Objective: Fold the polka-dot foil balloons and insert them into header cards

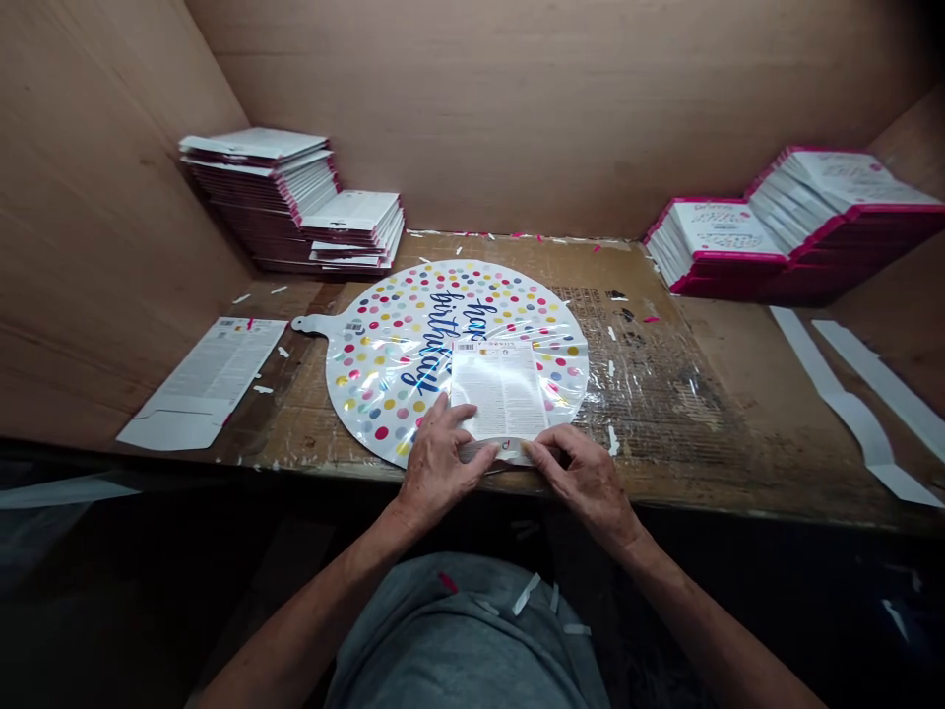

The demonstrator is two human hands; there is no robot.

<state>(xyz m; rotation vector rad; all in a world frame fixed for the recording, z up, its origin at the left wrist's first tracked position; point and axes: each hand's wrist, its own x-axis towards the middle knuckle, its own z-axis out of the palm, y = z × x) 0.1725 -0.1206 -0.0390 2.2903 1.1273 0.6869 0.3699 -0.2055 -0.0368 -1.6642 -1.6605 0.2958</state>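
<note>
From here I read the fingers as clamped: those of my left hand (435, 463) close together on the lower edge of a printed card (500, 389), and the thumb and forefinger of my right hand (583, 483) pinch the same edge, where it turns over in a curled paper lip. The card lies across the lower right part of a round foil balloon (399, 364), which sits at the middle of the worktop, with both hands at its 6 o'clock. Working left to right, a second card (203, 384) lies flat and open at 9 o'clock from the balloon, its smooth paper dense with small print. Behind it, at 10 o'clock, two squared stacks of flat packs (258, 187) with white faces and dark pink edges stand against a plywood wall (517, 98). The balloon's tab (310, 323) points toward 9 o'clock, and its crinkled, shiny film carries coloured dots and blue script. So far the card is in place and its lower edge is turned over, while its side edges show no fold. More pink-edged stacks (789, 217) sit at 2 o'clock, and long white paper strips (849, 404) lie at 3 o'clock on the scarred, tape-marked board (650, 414)
</note>
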